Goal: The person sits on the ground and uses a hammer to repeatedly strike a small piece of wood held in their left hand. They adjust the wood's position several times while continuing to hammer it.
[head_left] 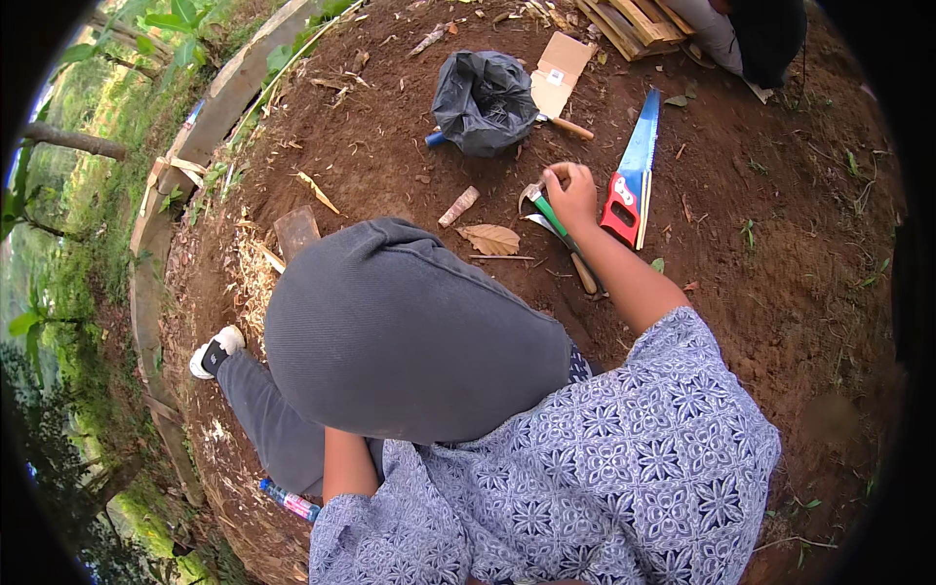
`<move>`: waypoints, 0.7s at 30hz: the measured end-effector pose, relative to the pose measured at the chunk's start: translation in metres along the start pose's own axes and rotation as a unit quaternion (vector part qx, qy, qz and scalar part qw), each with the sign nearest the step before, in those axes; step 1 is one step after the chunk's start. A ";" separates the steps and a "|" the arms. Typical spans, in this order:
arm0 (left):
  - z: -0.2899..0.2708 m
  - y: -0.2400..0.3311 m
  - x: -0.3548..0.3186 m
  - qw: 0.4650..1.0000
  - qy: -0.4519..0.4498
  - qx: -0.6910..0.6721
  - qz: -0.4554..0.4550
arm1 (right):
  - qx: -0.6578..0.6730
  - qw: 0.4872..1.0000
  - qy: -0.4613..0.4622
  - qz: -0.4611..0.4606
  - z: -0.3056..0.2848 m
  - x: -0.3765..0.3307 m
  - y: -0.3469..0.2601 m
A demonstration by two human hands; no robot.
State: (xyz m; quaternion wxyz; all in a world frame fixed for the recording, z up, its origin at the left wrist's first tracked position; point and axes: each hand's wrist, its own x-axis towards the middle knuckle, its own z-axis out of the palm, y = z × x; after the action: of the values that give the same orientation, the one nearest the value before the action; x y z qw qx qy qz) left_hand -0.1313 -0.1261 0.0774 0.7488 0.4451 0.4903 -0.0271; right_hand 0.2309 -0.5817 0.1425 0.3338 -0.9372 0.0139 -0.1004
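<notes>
My right hand (570, 192) is raised over the soil with its fingers curled and pinched together; whatever they hold, if anything, is too small to make out. Right beside its fingertips lies a hammer (549, 216) with a green handle, and I cannot tell whether they touch. A wooden handle (584, 274) lies by the hammer's lower end. To the right of the hand rests a hand saw (636, 166) with a red grip. My left forearm (348, 462) runs behind my bent grey-trousered leg (390, 331), which hides the left hand.
Ahead stands a black plastic bag (478, 112), with a flat cardboard piece (563, 75) beside it. A dry leaf (489, 239), a wood piece (458, 207) and shavings (255, 283) lie on the soil. Stacked wood (639, 27) is at the far right; a bottle (290, 500) lies near left.
</notes>
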 end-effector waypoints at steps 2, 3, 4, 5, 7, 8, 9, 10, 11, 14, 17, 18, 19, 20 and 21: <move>0.000 0.000 0.004 1.000 0.005 0.028 0.003 | 0.092 0.995 0.045 -0.011 0.023 0.057 -0.039; -0.002 0.000 0.008 0.999 0.005 0.043 0.010 | 0.040 0.997 0.027 -0.068 0.035 0.092 -0.046; -0.005 0.000 0.010 0.998 0.010 0.058 0.015 | 0.042 0.995 -0.031 -0.085 0.047 0.118 -0.060; -0.003 -0.002 0.016 0.997 0.005 0.073 0.019 | 0.057 0.989 -0.130 -0.048 0.058 0.143 -0.061; -0.008 -0.004 0.024 0.994 0.010 0.105 0.037 | -0.100 0.959 -0.259 -0.057 0.086 0.183 -0.052; -0.015 -0.003 0.027 0.991 0.017 0.126 0.050 | -0.197 0.928 -0.313 -0.052 0.097 0.195 -0.055; -0.018 -0.004 0.033 0.987 0.017 0.148 0.063 | -0.259 0.919 -0.298 -0.010 0.107 0.209 -0.044; -0.015 -0.003 0.042 0.984 0.009 0.165 0.073 | -0.325 0.904 -0.277 0.036 0.109 0.219 -0.028; -0.011 -0.002 0.052 0.979 -0.003 0.183 0.084 | -0.340 0.906 -0.243 0.061 0.103 0.226 -0.008; -0.029 0.009 0.038 0.987 0.023 0.149 0.062 | -0.318 0.910 -0.250 0.092 0.126 0.206 -0.022; 0.001 0.042 0.013 0.993 0.025 0.111 0.020 | -0.300 0.914 -0.248 0.111 0.119 0.196 -0.035; -0.001 0.039 0.017 0.989 0.022 0.144 0.017 | -0.296 0.917 -0.242 0.115 0.118 0.196 -0.036; -0.006 0.041 0.020 0.984 0.023 0.177 0.018 | -0.292 0.920 -0.231 0.119 0.121 0.196 -0.036; -0.011 0.042 0.023 0.977 0.024 0.210 0.019 | -0.292 0.922 -0.226 0.116 0.123 0.197 -0.035; -0.015 0.041 0.026 0.980 0.010 0.197 0.018 | -0.293 0.924 -0.221 0.112 0.122 0.197 -0.034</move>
State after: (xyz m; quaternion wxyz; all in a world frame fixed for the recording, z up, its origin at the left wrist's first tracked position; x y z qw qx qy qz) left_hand -0.1093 -0.0808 0.0820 0.6421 0.5929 0.4747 -0.1048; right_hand 0.4466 -0.4976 0.1066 0.0484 -0.9838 0.0731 0.1562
